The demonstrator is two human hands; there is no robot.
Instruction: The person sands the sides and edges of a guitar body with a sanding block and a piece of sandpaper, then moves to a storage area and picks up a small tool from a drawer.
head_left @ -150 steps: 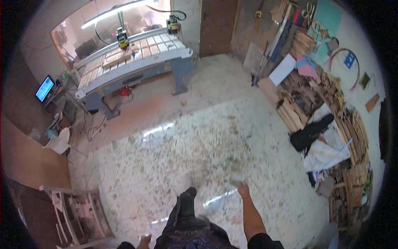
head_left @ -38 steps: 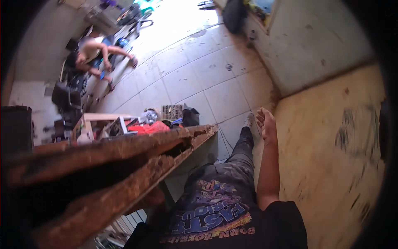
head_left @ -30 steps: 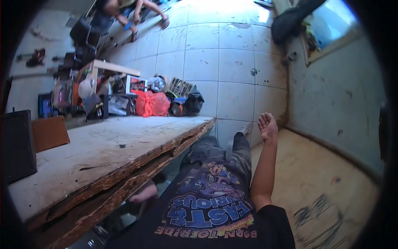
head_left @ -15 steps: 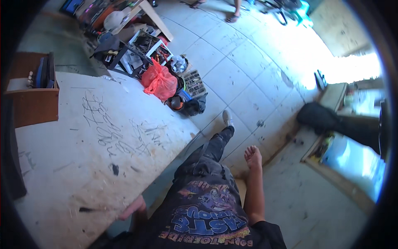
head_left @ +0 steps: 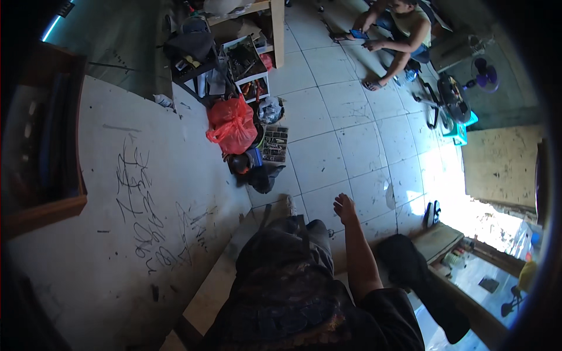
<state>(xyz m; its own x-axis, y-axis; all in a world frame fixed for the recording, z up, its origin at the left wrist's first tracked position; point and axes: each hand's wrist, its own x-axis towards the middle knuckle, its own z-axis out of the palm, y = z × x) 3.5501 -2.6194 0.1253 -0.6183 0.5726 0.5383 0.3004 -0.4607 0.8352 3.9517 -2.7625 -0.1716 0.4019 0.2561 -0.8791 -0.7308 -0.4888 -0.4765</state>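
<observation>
My right hand [head_left: 345, 209] hangs in the air over the tiled floor, ahead of my dark trousers. Its fingers are partly spread, and nothing shows in them. My left hand is out of view. Ahead and to the left of the right hand, a knotted red plastic bag [head_left: 233, 127] rests among clutter at the edge of a white board surface [head_left: 99, 175] marked with dark scribbles. Next to the bag lies a compartment box [head_left: 275, 144] of small parts. A dark cloth or bag [head_left: 266, 178] sits just nearer to me.
Crates of tools [head_left: 243, 58] and a wooden-legged table [head_left: 277, 35] are at the far left. A person [head_left: 404, 35] sits at the far right holding a phone, near a purple fan [head_left: 485, 75] and a teal stool [head_left: 459, 131]. A long black case [head_left: 421, 281] lies at the right, near slippers [head_left: 432, 214].
The view has swung to the right, bringing the seated person in. My right hand has turned and its fingers have loosened. My left hand, earlier at the board's edge, has gone out of view.
</observation>
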